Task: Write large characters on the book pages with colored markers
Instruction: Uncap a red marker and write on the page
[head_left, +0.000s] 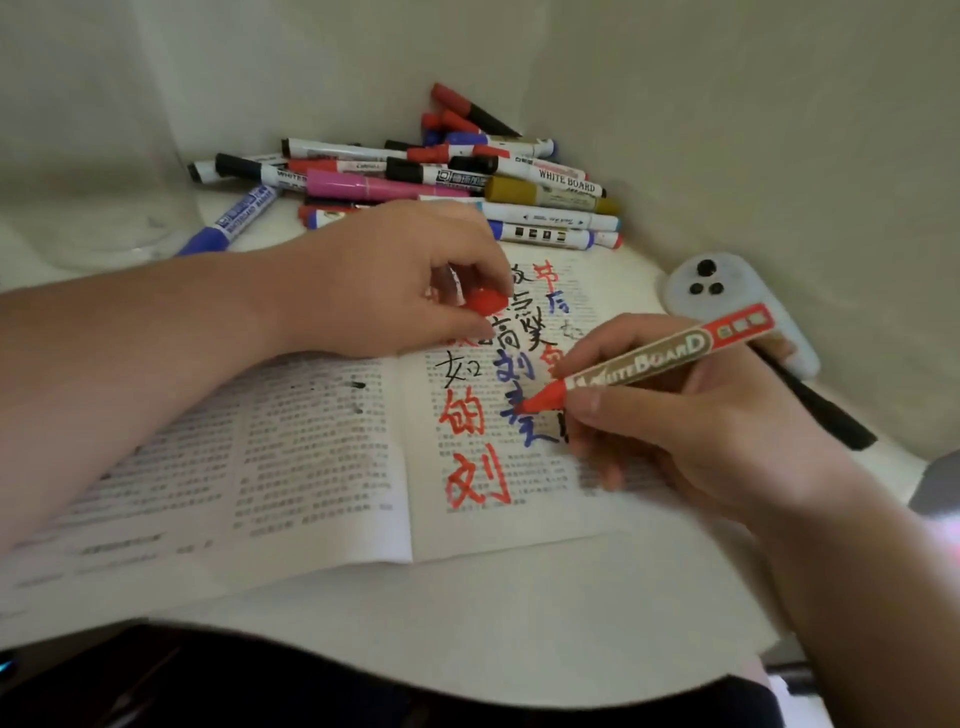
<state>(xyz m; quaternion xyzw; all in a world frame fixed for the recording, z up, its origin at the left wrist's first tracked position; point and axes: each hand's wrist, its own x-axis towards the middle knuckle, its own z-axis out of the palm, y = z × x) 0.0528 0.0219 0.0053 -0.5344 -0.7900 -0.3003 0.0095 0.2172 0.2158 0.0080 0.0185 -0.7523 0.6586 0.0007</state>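
Marker (649, 358) light, stiff, barrel likely slick; right hand (701, 431) pinches it low near tip, tip at right page of book (311, 467). Left hand (384, 280) pinches red cap (485, 302), resting on thin, floppy pages.

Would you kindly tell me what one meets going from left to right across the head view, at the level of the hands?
Blue marker → left hand → red cap in its grip → right hand, holding the red marker.
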